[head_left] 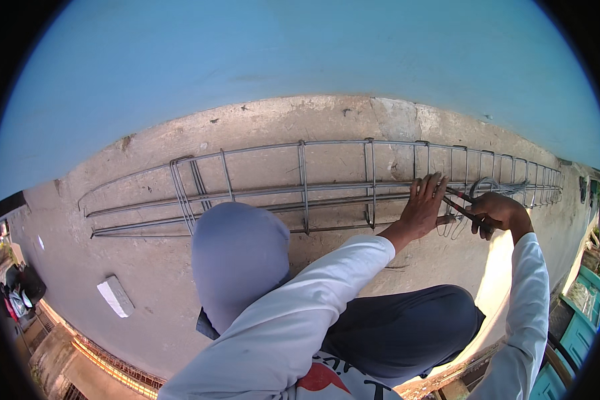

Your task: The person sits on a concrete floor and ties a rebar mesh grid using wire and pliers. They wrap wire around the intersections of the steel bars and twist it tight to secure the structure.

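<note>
A long rebar cage (pixel 305 187) of thin steel bars and square stirrups lies on the concrete floor in front of me. My left hand (pixel 422 205) rests on its bars right of the middle, fingers stretched out and thumb apart. My right hand (pixel 500 215) grips dark-handled pincers (pixel 461 204), whose head points left toward the left fingertips at the bars. Just beyond the right hand, a looped bundle of thin tie wire (pixel 507 189) lies over the cage. The pincers' jaws are partly hidden by the left fingers.
A blue wall (pixel 300 47) rises behind the cage. On the floor at left lies a pale block (pixel 115 296). My bent knees (pixel 240 260) are close to the cage's near side. Turquoise panels (pixel 583 313) stand at far right, and dark items (pixel 23 283) at far left.
</note>
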Demonstrator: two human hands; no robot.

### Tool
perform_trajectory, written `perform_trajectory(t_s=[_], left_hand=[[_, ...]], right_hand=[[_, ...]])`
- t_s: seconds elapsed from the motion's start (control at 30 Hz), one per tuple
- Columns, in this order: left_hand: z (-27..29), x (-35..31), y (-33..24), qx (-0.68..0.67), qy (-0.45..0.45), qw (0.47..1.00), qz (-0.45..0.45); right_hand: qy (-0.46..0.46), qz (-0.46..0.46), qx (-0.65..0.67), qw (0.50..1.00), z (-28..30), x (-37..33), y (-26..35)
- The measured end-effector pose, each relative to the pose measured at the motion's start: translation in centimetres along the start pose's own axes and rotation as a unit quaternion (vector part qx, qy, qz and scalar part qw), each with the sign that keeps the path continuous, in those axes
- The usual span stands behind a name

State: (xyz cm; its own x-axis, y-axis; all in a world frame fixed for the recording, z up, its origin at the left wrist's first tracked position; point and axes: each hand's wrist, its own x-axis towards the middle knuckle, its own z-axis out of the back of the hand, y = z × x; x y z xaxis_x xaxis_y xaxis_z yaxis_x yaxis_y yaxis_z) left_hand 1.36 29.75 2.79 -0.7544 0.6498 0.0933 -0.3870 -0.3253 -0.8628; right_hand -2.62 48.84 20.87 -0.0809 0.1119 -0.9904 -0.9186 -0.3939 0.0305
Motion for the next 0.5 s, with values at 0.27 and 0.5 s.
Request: perform_trajectory(t_s=[0.27, 0.5], left_hand=[[-0.2, 5.0, -0.5, -0.141, 0.041, 0.984, -0.101], [1.2, 8.3, 0.7, -0.205, 0.191, 0.959, -0.045]], right_hand=[[-0.104, 0.105, -0.091, 0.985, -2.3, -2.5, 0.4], [-0.418, 0.152, -0.586, 0.677, -6.5, -3.2, -1.7]])
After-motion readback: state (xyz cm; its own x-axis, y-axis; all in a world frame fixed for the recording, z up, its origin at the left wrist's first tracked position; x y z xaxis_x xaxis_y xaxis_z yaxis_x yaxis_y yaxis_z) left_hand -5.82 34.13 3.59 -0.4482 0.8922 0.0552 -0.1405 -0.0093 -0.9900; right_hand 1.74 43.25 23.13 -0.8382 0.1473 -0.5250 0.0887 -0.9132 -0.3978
